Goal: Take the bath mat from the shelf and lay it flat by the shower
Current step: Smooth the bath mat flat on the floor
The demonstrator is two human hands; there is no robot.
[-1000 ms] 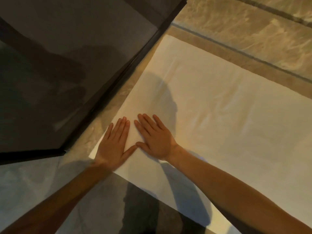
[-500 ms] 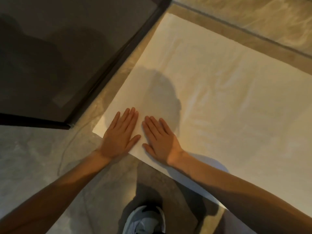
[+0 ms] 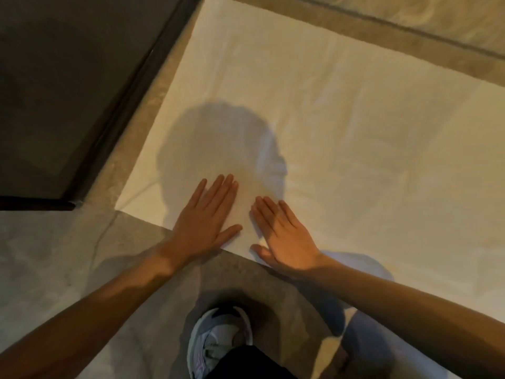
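**On the near edge, both palms flat**

On the floor (image 3: 68,269) by the dark shower frame (image 3: 109,110), the bath mat (image 3: 341,119) stretches far-right. The left hand (image 3: 203,220) and right hand (image 3: 284,236) lie open, apart, near its left corner; faint wrinkles possibly remain rightward.

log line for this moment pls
phase: smoothing | bath mat: spread on floor by shower | left hand: flat on mat | right hand: flat on mat
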